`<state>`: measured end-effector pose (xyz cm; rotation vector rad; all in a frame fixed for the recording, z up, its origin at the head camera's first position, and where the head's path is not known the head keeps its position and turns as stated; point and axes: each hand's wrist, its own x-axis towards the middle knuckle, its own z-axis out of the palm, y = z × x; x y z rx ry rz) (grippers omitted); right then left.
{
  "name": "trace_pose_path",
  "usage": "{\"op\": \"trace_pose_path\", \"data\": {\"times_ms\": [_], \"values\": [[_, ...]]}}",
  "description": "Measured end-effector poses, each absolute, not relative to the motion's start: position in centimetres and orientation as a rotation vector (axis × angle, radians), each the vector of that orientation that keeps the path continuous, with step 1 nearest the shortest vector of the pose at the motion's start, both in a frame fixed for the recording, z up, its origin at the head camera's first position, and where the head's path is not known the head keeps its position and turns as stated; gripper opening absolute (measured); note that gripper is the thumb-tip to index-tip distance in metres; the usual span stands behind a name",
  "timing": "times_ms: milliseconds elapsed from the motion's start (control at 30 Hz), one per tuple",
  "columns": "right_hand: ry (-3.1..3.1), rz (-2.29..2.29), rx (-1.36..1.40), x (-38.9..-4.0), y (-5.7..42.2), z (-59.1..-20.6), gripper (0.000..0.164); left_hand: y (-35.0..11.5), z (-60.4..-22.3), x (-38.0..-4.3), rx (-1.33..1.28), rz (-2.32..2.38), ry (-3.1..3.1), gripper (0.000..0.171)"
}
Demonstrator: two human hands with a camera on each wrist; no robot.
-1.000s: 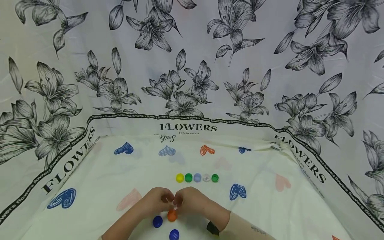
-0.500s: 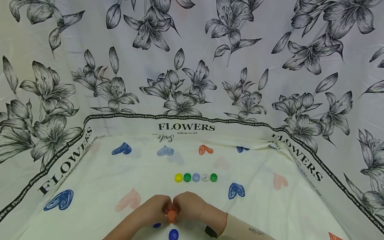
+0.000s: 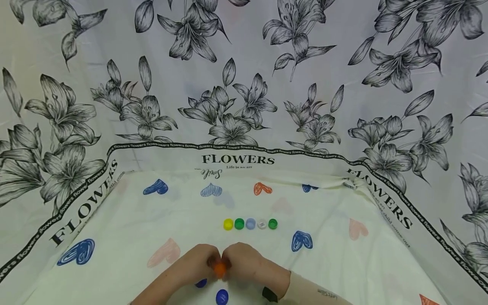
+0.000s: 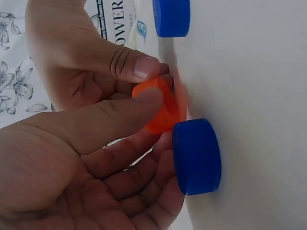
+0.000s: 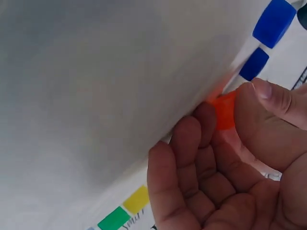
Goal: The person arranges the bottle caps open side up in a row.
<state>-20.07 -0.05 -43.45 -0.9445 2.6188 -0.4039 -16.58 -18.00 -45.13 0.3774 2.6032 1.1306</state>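
Note:
Both hands meet over an orange bottle cap (image 3: 220,270) low in the middle of the head view. My left hand (image 3: 200,263) pinches it, the thumb laid across its side in the left wrist view. From the other side my right hand (image 3: 245,264) grips the same orange cap (image 5: 225,111), partly covering it with its thumb. A blue bottle cap (image 4: 196,156) stands on the cloth close beside the left fingers. Nearer the person lies a second blue cap (image 3: 222,297). The left hand partly hides the first blue cap (image 3: 201,283) in the head view.
A row of caps lies beyond the hands: yellow (image 3: 228,224), green (image 3: 239,224), light blue (image 3: 250,223), whitish (image 3: 261,223) and another green (image 3: 273,224). A dark object (image 3: 269,294) shows partly under the right forearm. Heart-printed cloth (image 3: 328,271) covers the surface; a flowered curtain (image 3: 244,51) hangs behind.
The hands, at first just beyond the orange cap, have come nearer the person and closed around it. The left hand now covers part of a blue cap. The row of caps stays put.

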Motion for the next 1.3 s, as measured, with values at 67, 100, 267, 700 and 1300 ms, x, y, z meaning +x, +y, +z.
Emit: {"op": "trace_pose_path", "data": {"times_ms": [67,100,267,700,1300], "values": [[2.597,-0.455,-0.944,-20.3,0.1,-43.3,0.018,-18.4,-44.9,-16.7,0.384,1.160,2.598,0.015],[2.587,-0.481,-0.946,-20.4,0.1,-43.2,0.018,-18.5,-44.8,-16.8,0.385,1.170,2.600,0.013],[2.565,-0.605,-0.929,-21.1,0.5,-42.9,0.019,-18.7,-44.3,-17.4,0.361,1.213,2.621,0.008],[2.637,-0.848,-0.759,-23.2,0.7,-43.1,0.010,-18.5,-45.1,-19.4,0.164,1.449,2.562,0.016],[2.713,-0.791,-0.631,-24.3,0.0,-43.2,0.025,-17.8,-46.2,-20.5,0.101,1.532,2.616,0.023]]}}
